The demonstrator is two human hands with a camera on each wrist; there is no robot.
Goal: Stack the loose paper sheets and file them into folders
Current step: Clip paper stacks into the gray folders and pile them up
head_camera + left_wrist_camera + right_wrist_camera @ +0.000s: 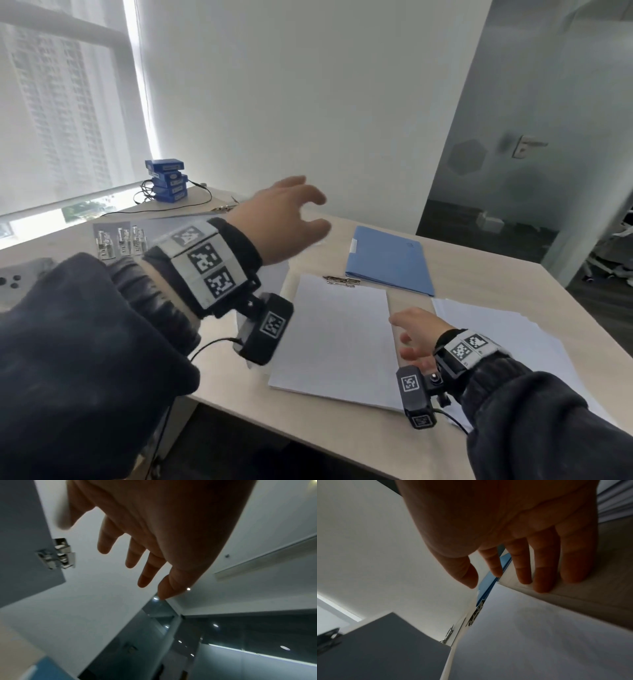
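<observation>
Left hand [281,219] spread, empty; right hand [416,337] touching paper stack [335,342].

- The desk [445,274] is looked down on from head height, facing forward toward the wall; both wrists are taken in.
- The left hand [154,520] is seen from under the wrist, very near, tilted up at wall and ceiling.
- The right hand [505,520] is seen very near, low over the paper [539,635].
- The blue folder [387,260] is shared by all three views.

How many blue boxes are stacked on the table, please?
4 blue boxes, one on top of another in a slightly uneven stack at the table's far left corner by the window; none seem hidden.
</observation>
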